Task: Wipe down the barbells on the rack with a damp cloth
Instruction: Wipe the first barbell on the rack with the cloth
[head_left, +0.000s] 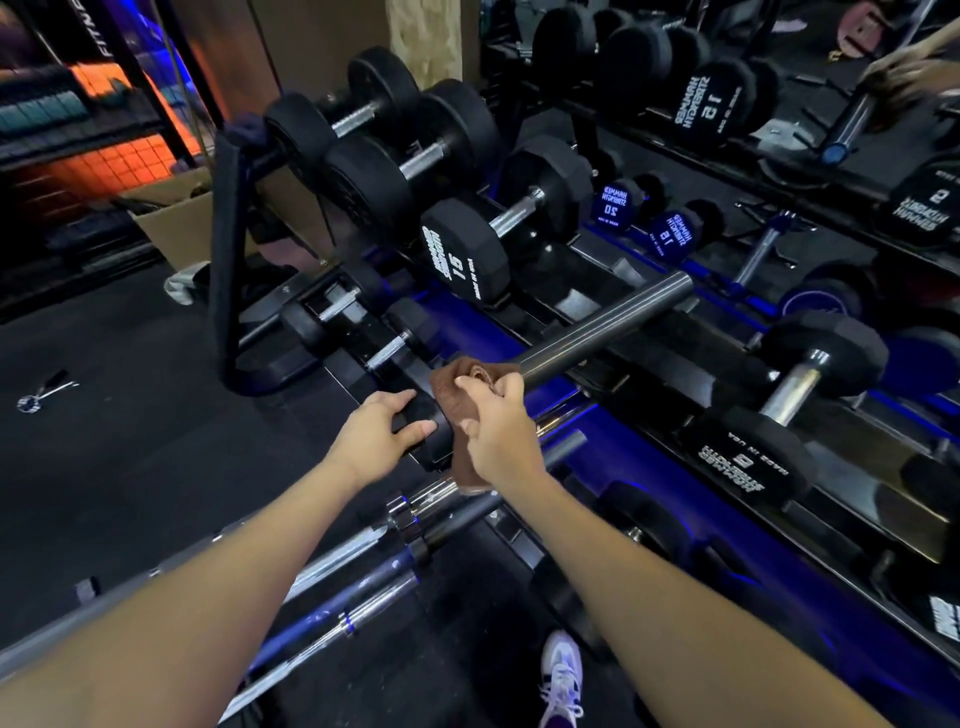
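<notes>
Head view shows the right hand (501, 434) clenched around a brown cloth (460, 395), which is wrapped round the near end of a dark bar (608, 325); that bar slants up and away to the right over the rack (597, 457), its far end free above the dumbbells. The cloth bunches at the bar's lower end, and a fold hangs down below the wrist. The left hand (379, 431) sits just beside it, fingers spread and curled over a black block (434, 421) at the rack's edge, seemingly to steady things; whether that block belongs to the bar or to the rack is hard to tell. Both forearms reach forward and slightly inward, the right wrist bent over the bar, the left lower and flatter. As a judgement, the wiping is in mid-course: the cloth is at one end of this bar, so most of its shaft appears to be left to do, and nothing in the picture tells which other pieces are already clean. Below the hands several chrome barbells (363, 551) lie side by side across the floor mat, and they likely wait their turn. Farther out, black dumbbells (462, 249) fill the tiers, and a white shoe (561, 675) shows at the bottom edge.
</notes>
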